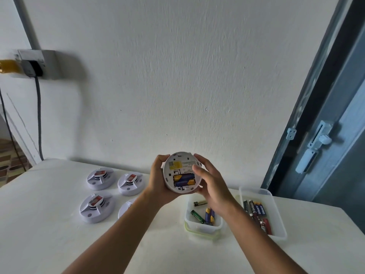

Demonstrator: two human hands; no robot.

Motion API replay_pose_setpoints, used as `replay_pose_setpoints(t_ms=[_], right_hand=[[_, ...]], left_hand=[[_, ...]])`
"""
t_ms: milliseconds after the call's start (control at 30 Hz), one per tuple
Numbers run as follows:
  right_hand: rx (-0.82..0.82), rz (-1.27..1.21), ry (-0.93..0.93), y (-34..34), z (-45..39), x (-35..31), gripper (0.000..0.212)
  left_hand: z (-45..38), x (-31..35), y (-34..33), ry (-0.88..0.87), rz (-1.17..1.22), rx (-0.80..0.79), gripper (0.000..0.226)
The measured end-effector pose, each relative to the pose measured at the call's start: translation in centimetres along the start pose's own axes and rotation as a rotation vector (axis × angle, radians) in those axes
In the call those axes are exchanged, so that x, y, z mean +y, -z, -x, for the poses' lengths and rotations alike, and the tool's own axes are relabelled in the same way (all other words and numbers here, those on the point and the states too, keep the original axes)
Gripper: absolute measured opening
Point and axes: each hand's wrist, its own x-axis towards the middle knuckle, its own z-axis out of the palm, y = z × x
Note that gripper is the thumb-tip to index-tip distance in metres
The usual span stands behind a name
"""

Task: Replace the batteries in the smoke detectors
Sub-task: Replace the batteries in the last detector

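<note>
Two batteries sit in the smoke detector I hold above the surface; left hand fingers clamp its rim, right hand fingers curl on its far edge.

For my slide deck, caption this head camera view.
Both hands hold an opened smoke detector, two batteries seated.
</note>
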Motion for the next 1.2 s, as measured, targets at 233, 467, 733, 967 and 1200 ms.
replay_pose_setpoints(t_ms=[233, 467, 733, 967, 1200], right_hand=[[-0.113, 0.106, 0.1, -0.5, 1.1, -1.5, 0.055], [-0.021, 0.131, 0.181, -1.9, 2.1, -3.5, 0.037], [-0.112, 0.161, 0.186, -2.2, 2.9, -4.8, 0.037], [-0.109, 0.184, 0.239, -2.6, 3.0, -5.3, 0.038], [-0.174, 0.213, 0.253, -2.0, 3.5, -5.8, 0.053]], left_hand=[[0.7, 1.1, 0.0, -0.009, -0.031, -0.096, 0.058], [1.4, 2.0, -1.1, -0.03, -0.027, -0.21, 0.056], [2.3, 2.7, -1.7, -0.065, -0.031, -0.259, 0.058], [3.1, 3.3, -2.5, -0.07, -0.041, -0.279, 0.059], [3.1, 3.4, -2.8, -0.067, -0.052, -0.307, 0.061]])
